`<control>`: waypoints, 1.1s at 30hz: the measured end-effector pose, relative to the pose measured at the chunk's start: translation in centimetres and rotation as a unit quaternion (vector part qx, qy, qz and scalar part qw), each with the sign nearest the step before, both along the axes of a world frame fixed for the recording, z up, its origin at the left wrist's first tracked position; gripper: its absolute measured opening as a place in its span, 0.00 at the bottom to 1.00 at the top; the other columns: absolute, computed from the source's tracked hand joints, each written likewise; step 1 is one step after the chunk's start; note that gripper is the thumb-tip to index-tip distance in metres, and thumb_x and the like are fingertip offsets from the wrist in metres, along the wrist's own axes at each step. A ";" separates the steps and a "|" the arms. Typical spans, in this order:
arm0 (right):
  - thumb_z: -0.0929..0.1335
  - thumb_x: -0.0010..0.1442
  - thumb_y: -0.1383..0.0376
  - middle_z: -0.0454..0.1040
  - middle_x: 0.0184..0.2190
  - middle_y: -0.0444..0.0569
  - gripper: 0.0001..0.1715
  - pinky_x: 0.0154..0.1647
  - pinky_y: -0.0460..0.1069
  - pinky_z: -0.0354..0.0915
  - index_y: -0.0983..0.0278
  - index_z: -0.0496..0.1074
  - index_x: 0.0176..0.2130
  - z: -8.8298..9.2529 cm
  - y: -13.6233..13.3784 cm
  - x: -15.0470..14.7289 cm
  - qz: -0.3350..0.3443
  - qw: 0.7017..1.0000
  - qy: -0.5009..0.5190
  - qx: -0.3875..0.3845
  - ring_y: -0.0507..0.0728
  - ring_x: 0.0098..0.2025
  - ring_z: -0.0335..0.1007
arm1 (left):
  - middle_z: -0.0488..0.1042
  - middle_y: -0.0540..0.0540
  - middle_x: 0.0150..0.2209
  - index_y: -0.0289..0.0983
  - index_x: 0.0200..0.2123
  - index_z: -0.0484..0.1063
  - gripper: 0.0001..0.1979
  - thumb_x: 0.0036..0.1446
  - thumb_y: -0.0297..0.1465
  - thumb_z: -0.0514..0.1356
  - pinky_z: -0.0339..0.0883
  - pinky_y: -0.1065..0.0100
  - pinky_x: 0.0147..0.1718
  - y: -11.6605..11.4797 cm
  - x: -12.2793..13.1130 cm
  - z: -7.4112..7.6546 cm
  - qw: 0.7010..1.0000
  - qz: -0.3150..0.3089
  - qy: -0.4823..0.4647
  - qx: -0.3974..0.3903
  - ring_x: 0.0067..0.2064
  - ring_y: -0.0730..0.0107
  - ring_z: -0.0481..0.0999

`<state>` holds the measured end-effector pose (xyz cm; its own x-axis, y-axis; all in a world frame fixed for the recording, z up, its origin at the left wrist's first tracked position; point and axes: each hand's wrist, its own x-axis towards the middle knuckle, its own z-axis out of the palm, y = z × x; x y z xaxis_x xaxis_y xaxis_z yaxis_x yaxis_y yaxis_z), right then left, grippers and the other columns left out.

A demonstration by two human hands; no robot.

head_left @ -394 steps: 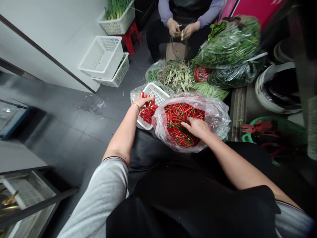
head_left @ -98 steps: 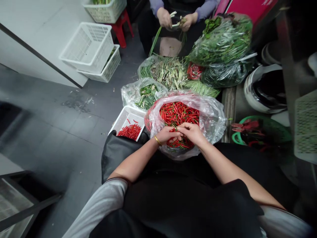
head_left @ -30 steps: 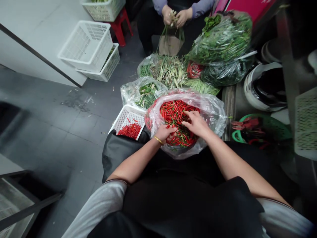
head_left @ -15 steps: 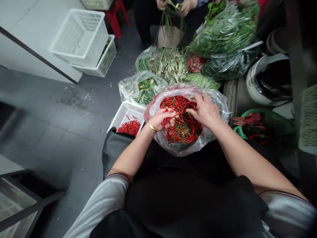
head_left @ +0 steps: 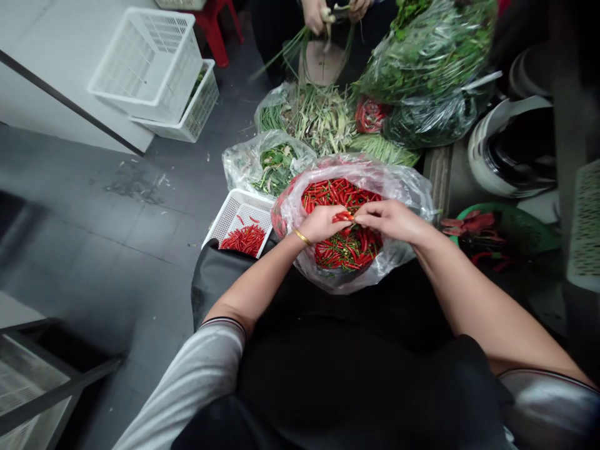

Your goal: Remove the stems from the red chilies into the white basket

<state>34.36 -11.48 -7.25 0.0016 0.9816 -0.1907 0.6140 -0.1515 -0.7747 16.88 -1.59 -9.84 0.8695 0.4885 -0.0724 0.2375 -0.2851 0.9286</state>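
A clear plastic bag (head_left: 407,190) full of red chilies with green stems (head_left: 347,251) sits open at my lap. Over it, my left hand (head_left: 324,222) is closed around a few red chilies (head_left: 344,216), their ends pointing right. My right hand (head_left: 391,219) meets them there, thumb and fingers pinched at the chilies' stem ends. Whatever small piece lies between those fingertips is too small to make out. Left of the bag, a white plastic basket (head_left: 224,215) holds a pile of loose red chilies (head_left: 244,239).
Beyond the bag lie bagged greens (head_left: 276,164), scallions (head_left: 323,122) and a big bag of leafy greens (head_left: 435,62). A co-worker's hands (head_left: 319,15) hold scallions. White baskets (head_left: 145,62) stack at left; a white bucket (head_left: 487,150) and green basin (head_left: 529,228) stand at right.
My right hand has moved left and down from the bag's far side to the chilies in my left hand. My left hand has shifted right. The co-worker's scallions have moved.
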 end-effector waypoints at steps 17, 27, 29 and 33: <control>0.60 0.60 0.55 0.68 0.20 0.44 0.14 0.26 0.48 0.60 0.61 0.64 0.29 -0.8 -0.2 -2.2 -0.073 0.997 -0.018 -0.010 0.54 0.22 0.65 | 0.68 0.50 0.24 0.34 0.26 0.72 0.09 0.43 0.31 0.68 0.61 0.73 0.30 -1.6 -1.1 0.2 0.975 0.081 0.004 -0.205 0.31 0.72 0.68; 0.62 0.63 0.55 0.72 0.42 0.58 0.19 0.33 0.52 0.63 0.65 0.70 0.45 -2.8 -2.7 -3.1 -0.013 0.936 -0.347 -0.058 0.60 0.35 0.71 | 0.60 0.52 0.18 0.35 0.20 0.64 0.16 0.50 0.36 0.66 0.51 0.74 0.21 -0.6 -2.7 -0.4 0.939 0.179 0.021 -0.292 0.22 0.78 0.60; 0.63 0.62 0.53 0.71 0.46 0.61 0.22 0.32 0.52 0.63 0.65 0.70 0.48 -4.3 -1.7 -1.8 -0.032 0.915 -0.388 -0.110 0.62 0.37 0.72 | 0.63 0.51 0.18 0.34 0.23 0.65 0.17 0.51 0.40 0.64 0.46 0.75 0.17 -0.4 -3.6 -0.1 0.910 0.153 -0.008 -0.385 0.19 0.81 0.58; 0.66 0.59 0.57 0.76 0.39 0.61 0.16 0.33 0.52 0.64 0.67 0.75 0.39 -5.1 1.0 0.0 0.003 0.900 -0.411 -0.146 0.63 0.39 0.73 | 0.69 0.48 0.21 0.33 0.25 0.66 0.17 0.53 0.41 0.62 0.42 0.75 0.15 -0.1 -4.5 0.8 0.890 0.098 -0.026 -0.445 0.17 0.84 0.57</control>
<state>34.31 -10.44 -12.37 0.2548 0.8900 -0.3782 0.9630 -0.2692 0.0151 12.38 -1.74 -9.09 0.7875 0.3997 -0.4691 0.1528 0.6108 0.7769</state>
